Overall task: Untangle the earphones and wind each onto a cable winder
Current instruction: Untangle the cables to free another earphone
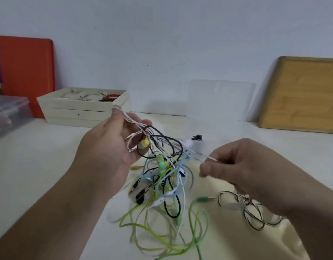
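two bare forearms reach in from the bottom edge, over a white table. green cable lies nearest, looping loosely across the table between the arms, with a green plug lying just beyond it. the left hand is raised above the table, its fingers curled round several strands at the top of a tangle of earphones, so that the knot hangs from it down to the table. in that knot there are black, white, pale blue and green cables crossing one another, a yellow earbud close to the left palm, a green earbud lower down and a black plug near the table. the right hand is held to the right of the knot, thumb and forefinger pinching a white cable that runs back into the tangle, drawn out sideways. below the right wrist a separate black and pale cable lies coiled on the table, apart from the main knot. farther back a small black clip sits on the table. against the wall stand an orange board, a pale wooden box with small items in it, a clear sheet and a wooden board. at the left edge is a clear plastic box.
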A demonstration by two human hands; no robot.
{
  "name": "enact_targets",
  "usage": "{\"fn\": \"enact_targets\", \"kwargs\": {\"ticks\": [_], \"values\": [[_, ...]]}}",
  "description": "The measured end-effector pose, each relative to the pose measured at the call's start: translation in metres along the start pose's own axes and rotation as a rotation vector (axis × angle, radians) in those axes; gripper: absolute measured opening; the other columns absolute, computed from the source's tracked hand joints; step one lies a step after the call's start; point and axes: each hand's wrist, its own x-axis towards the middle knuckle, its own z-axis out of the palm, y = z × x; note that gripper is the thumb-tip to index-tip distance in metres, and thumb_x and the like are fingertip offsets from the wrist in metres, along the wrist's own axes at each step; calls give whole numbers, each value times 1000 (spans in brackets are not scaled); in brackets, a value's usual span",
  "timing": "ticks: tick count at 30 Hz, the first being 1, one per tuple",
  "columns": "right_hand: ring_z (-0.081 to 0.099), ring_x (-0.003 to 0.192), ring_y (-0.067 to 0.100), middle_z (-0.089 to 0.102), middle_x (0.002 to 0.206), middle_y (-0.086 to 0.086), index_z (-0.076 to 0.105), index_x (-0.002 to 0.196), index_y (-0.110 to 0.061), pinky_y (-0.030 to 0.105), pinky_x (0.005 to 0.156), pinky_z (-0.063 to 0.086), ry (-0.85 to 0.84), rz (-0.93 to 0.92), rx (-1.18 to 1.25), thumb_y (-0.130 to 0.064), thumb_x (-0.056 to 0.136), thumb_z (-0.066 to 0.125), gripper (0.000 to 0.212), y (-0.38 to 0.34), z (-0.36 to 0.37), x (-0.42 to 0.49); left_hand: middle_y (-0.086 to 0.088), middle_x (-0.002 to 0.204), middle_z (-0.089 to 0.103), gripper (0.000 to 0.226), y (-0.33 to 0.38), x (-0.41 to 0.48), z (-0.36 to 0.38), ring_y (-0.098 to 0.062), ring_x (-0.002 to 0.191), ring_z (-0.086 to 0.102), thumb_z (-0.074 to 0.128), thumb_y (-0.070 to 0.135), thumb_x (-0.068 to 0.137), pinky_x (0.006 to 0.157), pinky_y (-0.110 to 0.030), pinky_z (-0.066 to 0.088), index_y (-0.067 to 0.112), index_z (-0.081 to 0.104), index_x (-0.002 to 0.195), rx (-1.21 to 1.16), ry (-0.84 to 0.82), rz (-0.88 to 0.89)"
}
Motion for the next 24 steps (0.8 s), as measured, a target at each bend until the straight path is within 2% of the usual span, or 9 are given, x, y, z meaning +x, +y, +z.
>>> {"fn": "enact_targets", "kwargs": {"ticks": [2, 5, 7, 10, 13, 15, 17, 20, 24], "values": [[31, 54, 18, 34, 60, 7, 73, 75, -25, 30, 57, 26, 100, 5, 25, -53, 83, 68, 29, 3, -2, 2, -12, 81, 74, 51, 1, 3, -2, -22, 62, 64, 33, 51, 103, 56, -32, 55, 16, 53, 74, -20, -19, -69], [35, 61, 23, 34, 69, 16, 61, 73, -10, 40, 65, 27, 222, 9, 228, -57, 73, 68, 47, 7, 0, 6, -6, 66, 59, 61, 0, 5, -4, -21, 57, 50, 28, 67, 95, 58, -30, 44, 18, 47, 65, 46, -135, -132], [49, 65, 26, 53, 69, 13, 66, 76, -6, 44, 68, 34, 292, -22, 405, -50, 67, 68, 46, 11, 3, 10, -5, 66, 48, 62, 0, 2, -5, -20, 57, 44, 43, 75, 85, 51, -29, 41, 18, 48, 62, 129, -321, -148], [69, 79, 28, 73, 84, 17, 70, 76, -2, 43, 74, 50, 260, -82, 764, -25, 75, 67, 24, 7, 7, 14, -3, 74, 57, 31, -2, -4, -10, -17, 64, 48, 71, 47, 73, 59, -29, 42, 18, 65, 67, 413, -462, -4], [71, 73, 36, 71, 79, 21, 63, 59, -14, 44, 74, 57, 190, -104, 1017, -25, 79, 54, 24, -2, 6, 15, 4, 79, 68, 14, -3, -5, -8, -17, 75, 52, 69, 23, 84, 71, -35, 41, 23, 73, 71, 563, -339, 117], [72, 77, 34, 73, 77, 18, 65, 52, -16, 41, 76, 59, 213, -113, 1072, -25, 78, 49, 32, -1, 3, 17, 3, 79, 70, 26, -3, -1, -8, -16, 80, 61, 62, 11, 93, 75, -37, 50, 21, 73, 72, 473, -197, 58], [72, 80, 32, 74, 75, 15, 67, 54, -15, 42, 81, 55, 260, -100, 1102, -26, 76, 49, 31, 1, 0, 18, -8, 86, 70, 22, -1, 3, -9, -24, 83, 67, 54, 7, 97, 78, -43, 59, 11, 67, 81, 222, -133, -85], [70, 65, 32, 71, 68, 16, 53, 70, -8, 45, 80, 53, 356, -21, 1170, -17, 81, 52, 14, 2, 1, 19, -10, 85, 71, 20, 2, 3, -8, -23, 76, 69, 43, 14, 99, 73, -41, 59, 13, 57, 85, -84, -240, -234], [42, 43, 25, 48, 48, 11, 48, 66, -10, 54, 78, 52, 520, 51, 950, -10, 95, 50, 29, 6, 3, 18, -3, 69, 60, 18, 5, 2, -7, -22, 69, 68, 44, 13, 93, 65, -38, 59, 16, 58, 82, -193, -324, -199]]}}
